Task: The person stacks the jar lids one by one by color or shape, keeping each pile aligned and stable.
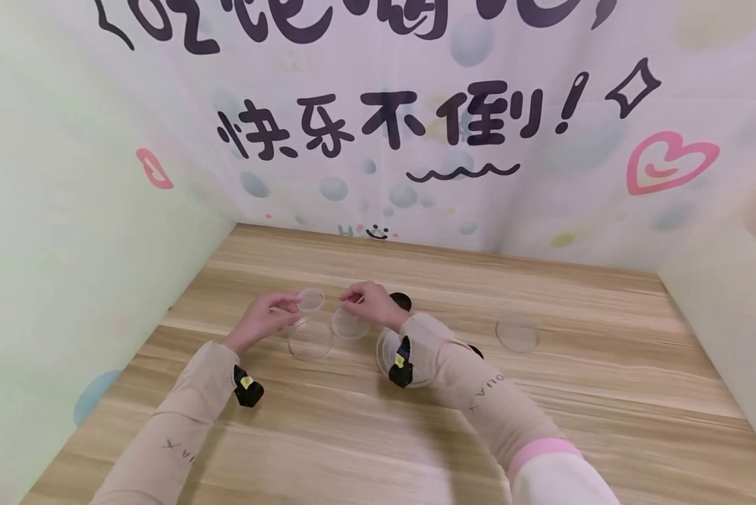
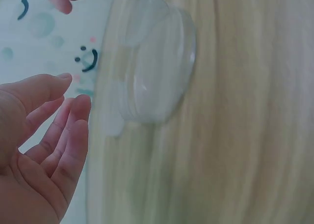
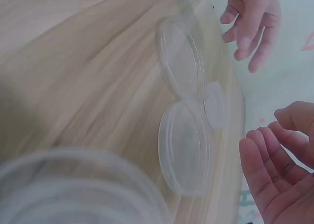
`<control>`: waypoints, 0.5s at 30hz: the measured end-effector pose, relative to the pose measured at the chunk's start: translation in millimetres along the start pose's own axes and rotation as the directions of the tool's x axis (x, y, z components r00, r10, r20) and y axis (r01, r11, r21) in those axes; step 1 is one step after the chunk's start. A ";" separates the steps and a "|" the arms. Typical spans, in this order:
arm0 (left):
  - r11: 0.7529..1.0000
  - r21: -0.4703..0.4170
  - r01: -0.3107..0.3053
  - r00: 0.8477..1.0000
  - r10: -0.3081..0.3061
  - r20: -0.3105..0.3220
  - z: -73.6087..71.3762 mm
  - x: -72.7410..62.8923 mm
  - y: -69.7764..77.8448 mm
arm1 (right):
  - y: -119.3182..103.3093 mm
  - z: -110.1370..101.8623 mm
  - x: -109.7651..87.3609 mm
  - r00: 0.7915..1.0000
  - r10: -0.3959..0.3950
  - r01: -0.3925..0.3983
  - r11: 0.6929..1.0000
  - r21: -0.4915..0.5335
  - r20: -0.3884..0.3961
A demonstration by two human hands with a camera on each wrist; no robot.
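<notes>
Several clear, shallow round plastic dishes, like petri dishes, lie on the table. My left hand (image 1: 266, 321) is beside the small dish (image 1: 311, 300), thumb and fingers apart with nothing between them in the left wrist view. Just in front of it is a wider clear dish (image 1: 311, 341). Over a third dish (image 1: 349, 325) hovers my right hand (image 1: 373, 303), its fingers loosely bent and holding nothing in the right wrist view. There, the third dish (image 3: 184, 150) stands apart from the fingertips. Below my right wrist sits a larger clear dish or stack (image 1: 387, 351), partly hidden by the sleeve.
A thin clear disc (image 1: 517, 333) lies to the right on the wooden table (image 1: 327, 442). Behind the right wrist a black round thing (image 1: 400, 301) is partly hidden; another dark edge (image 1: 476, 351) shows past the sleeve. A printed cloth wall (image 1: 378, 196) borders the back.
</notes>
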State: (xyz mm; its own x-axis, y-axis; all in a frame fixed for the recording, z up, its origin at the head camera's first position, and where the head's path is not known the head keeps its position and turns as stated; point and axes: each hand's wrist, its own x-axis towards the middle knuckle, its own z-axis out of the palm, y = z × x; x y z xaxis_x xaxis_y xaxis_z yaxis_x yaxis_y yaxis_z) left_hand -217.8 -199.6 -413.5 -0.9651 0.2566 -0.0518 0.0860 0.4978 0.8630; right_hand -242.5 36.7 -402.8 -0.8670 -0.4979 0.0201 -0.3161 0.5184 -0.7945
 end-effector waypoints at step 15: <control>0.995 -0.019 0.094 0.992 -0.092 0.089 -2.8 -8.2 -21.5 | 112.5 80.9 97.5 0.997 -0.073 0.074 0.997 0.015 -0.036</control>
State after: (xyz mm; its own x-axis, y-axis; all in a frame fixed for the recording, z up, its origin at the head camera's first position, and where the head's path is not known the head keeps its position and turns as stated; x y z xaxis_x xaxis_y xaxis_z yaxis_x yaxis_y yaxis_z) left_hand -212.5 -214.7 -430.2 -0.9431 0.2827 -0.1753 -0.0095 0.5039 0.8637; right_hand -331.4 -9.8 -539.4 -0.8546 -0.5095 0.1000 -0.3736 0.4698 -0.7998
